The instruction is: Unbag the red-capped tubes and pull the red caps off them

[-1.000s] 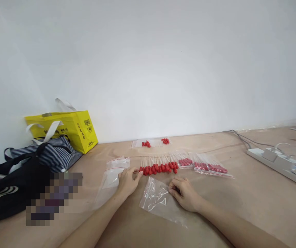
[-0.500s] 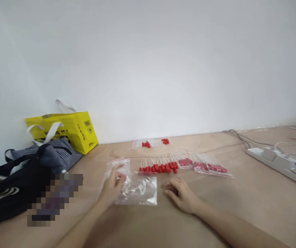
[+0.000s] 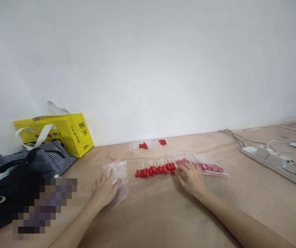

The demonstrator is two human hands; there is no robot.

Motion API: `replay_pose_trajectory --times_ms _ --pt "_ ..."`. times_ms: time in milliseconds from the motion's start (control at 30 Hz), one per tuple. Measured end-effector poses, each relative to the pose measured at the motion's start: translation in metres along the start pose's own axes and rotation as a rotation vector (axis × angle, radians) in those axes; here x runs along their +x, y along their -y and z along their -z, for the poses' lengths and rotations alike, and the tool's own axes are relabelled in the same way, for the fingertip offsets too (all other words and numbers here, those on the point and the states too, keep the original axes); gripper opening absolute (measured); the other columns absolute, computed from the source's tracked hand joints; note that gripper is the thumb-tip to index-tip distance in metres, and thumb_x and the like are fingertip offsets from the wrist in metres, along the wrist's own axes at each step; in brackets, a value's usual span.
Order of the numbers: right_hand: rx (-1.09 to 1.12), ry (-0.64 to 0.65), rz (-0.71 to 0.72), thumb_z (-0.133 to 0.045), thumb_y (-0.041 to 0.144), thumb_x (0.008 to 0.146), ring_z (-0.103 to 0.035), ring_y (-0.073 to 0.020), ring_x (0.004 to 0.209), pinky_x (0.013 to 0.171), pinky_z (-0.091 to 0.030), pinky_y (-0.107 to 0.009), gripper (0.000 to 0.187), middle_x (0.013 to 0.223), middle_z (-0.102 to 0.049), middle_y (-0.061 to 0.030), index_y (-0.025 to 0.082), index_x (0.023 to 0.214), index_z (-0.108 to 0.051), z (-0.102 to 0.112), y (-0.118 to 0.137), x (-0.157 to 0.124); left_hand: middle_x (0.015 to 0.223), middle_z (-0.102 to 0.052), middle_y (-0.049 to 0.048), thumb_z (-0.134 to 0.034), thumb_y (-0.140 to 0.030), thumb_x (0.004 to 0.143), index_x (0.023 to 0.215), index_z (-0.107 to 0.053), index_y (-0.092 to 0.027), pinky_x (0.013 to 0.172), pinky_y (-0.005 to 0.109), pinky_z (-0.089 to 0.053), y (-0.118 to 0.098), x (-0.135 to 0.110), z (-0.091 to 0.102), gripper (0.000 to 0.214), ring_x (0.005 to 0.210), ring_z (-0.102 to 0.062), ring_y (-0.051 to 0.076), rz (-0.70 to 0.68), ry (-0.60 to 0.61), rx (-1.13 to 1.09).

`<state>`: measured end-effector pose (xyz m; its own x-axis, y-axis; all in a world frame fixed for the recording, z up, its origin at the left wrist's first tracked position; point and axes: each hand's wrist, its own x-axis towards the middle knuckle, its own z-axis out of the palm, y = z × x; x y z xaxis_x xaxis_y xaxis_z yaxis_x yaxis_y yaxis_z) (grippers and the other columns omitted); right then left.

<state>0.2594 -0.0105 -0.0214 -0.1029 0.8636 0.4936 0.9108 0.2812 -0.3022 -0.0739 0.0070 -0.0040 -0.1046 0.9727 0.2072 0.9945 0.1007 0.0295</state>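
- In the head view, my left hand (image 3: pixel 105 189) is open, palm down with the fingers spread over the clear bags (image 3: pixel 122 168). The bags lie flat beneath it and show past my fingertips and thumb; such thin plastic probably slides easily, so a spread palm suits it.
- My right hand (image 3: pixel 190 177) is curled, fingers bent inward, at the near end of the row of red-tipped sticks (image 3: pixel 154 170). My knuckles hide the fingertips, so I cannot tell whether they grip anything.
- That row lies between my hands, just left of the right one. Its red ends point toward me and its pale stems away, likely so that each tip is easy to pick out.
- Just beyond and to the right of my right hand are the filled bags (image 3: pixel 216 168), laid overlapping with red ends my way, perhaps to keep them apart from the loose row.
- Farther off, ahead of both hands and near the wall, is another clear bag (image 3: pixel 153 145) with two red clusters; I cannot tell whether they are inside it.
- Well left of my left hand stands the yellow bag (image 3: pixel 80 137), and well right of my right hand the power strip (image 3: pixel 269 158), both seemingly set aside from the working space.
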Motion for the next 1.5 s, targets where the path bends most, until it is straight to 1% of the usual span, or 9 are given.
replay_pose_trajectory --times_ms 100,267,467,800,933,1067,1167,1300,1500 --pt "-0.227 0.055 -0.11 -0.048 0.021 0.071 -0.046 -0.0268 0.093 0.077 -0.025 -0.039 0.026 0.098 -0.057 -0.0115 0.017 0.094 -0.057 0.009 -0.025 0.008 0.138 -0.023 0.0141 -0.03 -0.051 0.079 0.133 -0.025 -0.016 0.098 0.048 -0.02 0.007 -0.008 -0.01 0.065 0.126 -0.019 0.033 -0.065 0.182 0.008" --pt "-0.406 0.182 -0.132 -0.043 0.022 0.076 -0.05 -0.028 0.091 0.085 -0.018 -0.049 0.025 0.096 -0.06 -0.0138 0.015 0.094 -0.058 0.01 -0.047 0.008 0.14 -0.019 0.0096 -0.027 -0.051 0.08 0.133 -0.025 -0.019 0.101 0.046 -0.016 0.015 -0.004 -0.004 0.061 0.128 -0.015 0.028 -0.167 0.235 -0.002" --pt "-0.481 0.198 -0.036 -0.04 0.005 0.073 -0.055 -0.0216 0.081 0.087 -0.019 -0.039 0.024 0.083 -0.064 -0.0115 0.014 0.082 -0.061 0.008 -0.053 0.013 0.134 -0.036 0.0097 -0.022 -0.044 0.083 0.122 -0.045 -0.017 0.101 0.046 -0.018 0.02 -0.007 0.005 0.052 0.127 -0.021 0.025 -0.171 -0.064 -0.087" --pt "-0.01 -0.569 -0.176 -0.034 0.027 0.085 -0.053 -0.0163 0.066 0.066 -0.034 -0.028 0.021 0.074 -0.06 -0.0066 0.016 0.083 -0.052 0.058 -0.029 0.018 0.12 -0.048 0.0075 -0.037 -0.04 0.08 0.1 -0.058 -0.021 0.097 0.037 -0.031 -0.01 -0.025 0.019 0.035 0.114 -0.04 0.022 -0.381 -0.305 -0.432" --pt "0.497 -0.202 0.008 -0.035 0.03 0.084 -0.05 -0.0123 0.055 0.055 -0.037 -0.022 0.02 0.061 -0.055 -0.0001 0.019 0.075 -0.049 0.058 0.015 0.011 0.114 -0.052 0.0068 -0.038 -0.04 0.08 0.096 -0.058 -0.021 0.096 0.038 -0.033 -0.031 -0.035 0.024 0.032 0.109 -0.044 0.022 -0.392 -0.158 -0.678" --pt "0.746 0.322 0.186 -0.041 0.024 0.081 -0.051 -0.0108 0.06 0.057 -0.04 -0.021 0.017 0.065 -0.057 0.0003 0.018 0.069 -0.052 0.024 0.056 0.01 0.095 -0.06 0.0072 -0.037 -0.047 0.08 0.101 -0.054 -0.018 0.082 0.034 -0.044 -0.058 -0.047 0.02 0.04 0.09 -0.056 0.019 -0.315 0.205 -1.044" --pt "0.833 0.542 0.266 -0.046 0.022 0.078 -0.051 -0.0097 0.058 0.055 -0.041 -0.02 0.017 0.062 -0.057 0.0016 0.016 0.065 -0.055 -0.004 0.071 0.015 0.09 -0.061 0.0056 -0.046 -0.051 0.075 0.106 -0.049 -0.017 0.072 0.031 -0.048 -0.077 -0.051 0.013 0.046 0.079 -0.059 0.017 -0.297 0.457 -1.249" --pt "0.936 0.581 0.209 -0.056 0.029 0.072 -0.052 -0.0099 0.057 0.055 -0.041 -0.021 0.017 0.061 -0.059 0.0014 0.015 0.063 -0.058 -0.028 0.072 0.02 0.09 -0.061 0.0044 -0.068 -0.042 0.06 0.102 -0.049 -0.017 0.075 0.029 -0.046 -0.091 -0.051 0.004 0.053 0.082 -0.059 0.016 -0.332 0.584 -1.354" --pt "0.959 0.502 0.009 -0.061 0.037 0.068 -0.047 -0.0087 0.052 0.049 -0.037 -0.02 0.023 0.058 -0.055 0.0023 0.015 0.074 -0.059 -0.031 0.041 0.01 0.078 -0.061 0.001 -0.071 -0.043 0.054 0.096 -0.052 -0.015 0.06 0.025 -0.046 -0.087 -0.051 -0.004 0.054 0.062 -0.058 0.012 -0.111 0.497 -1.356"
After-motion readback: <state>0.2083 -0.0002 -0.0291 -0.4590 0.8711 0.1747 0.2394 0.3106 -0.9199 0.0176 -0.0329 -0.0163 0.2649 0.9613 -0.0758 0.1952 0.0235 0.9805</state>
